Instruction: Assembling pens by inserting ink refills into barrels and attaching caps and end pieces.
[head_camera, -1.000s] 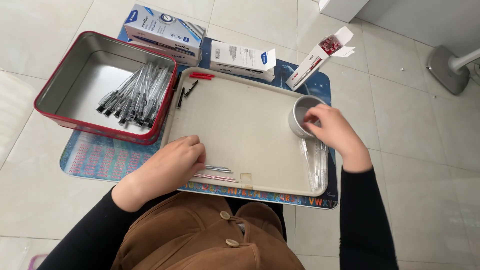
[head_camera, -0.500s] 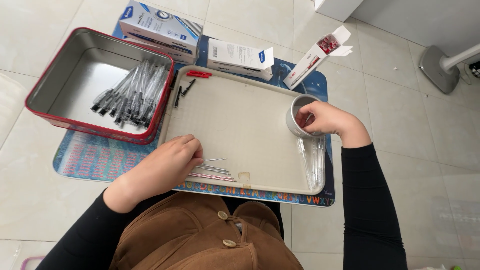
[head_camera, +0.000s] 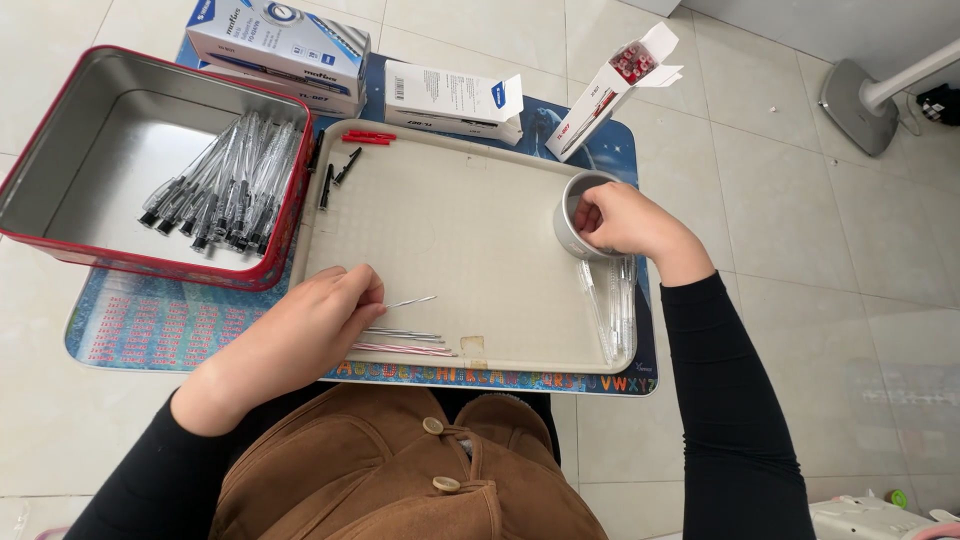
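At the far left a red-rimmed metal tin (head_camera: 70, 150) sits on a patterned mat (head_camera: 130, 320), holding a heap of clear pens with black caps (head_camera: 225, 190) against its right wall. Just beside it lies a beige tray (head_camera: 470, 210). The left hand (head_camera: 310, 330) rests on the tray's near left edge, its fingers drawn together and pinching a thin pen refill (head_camera: 410, 301), a slim silvery rod that pokes out to the right of the fingertips, slightly raised. Right under it, a few more refills (head_camera: 405, 342), some pale and some reddish, lie flat along the tray's near rim, touching the hand. At the tray's far left corner lie black caps (head_camera: 340, 172) and red caps (head_camera: 370, 137).

Further right, the right hand (head_camera: 625, 222) curls over a small grey cup (head_camera: 580, 215), fingers dipped into its mouth; what they grasp is hidden. Clear pen barrels (head_camera: 612, 305) lie along the tray's right side, below that hand. Cardboard boxes (head_camera: 450, 98) stand behind the tray.
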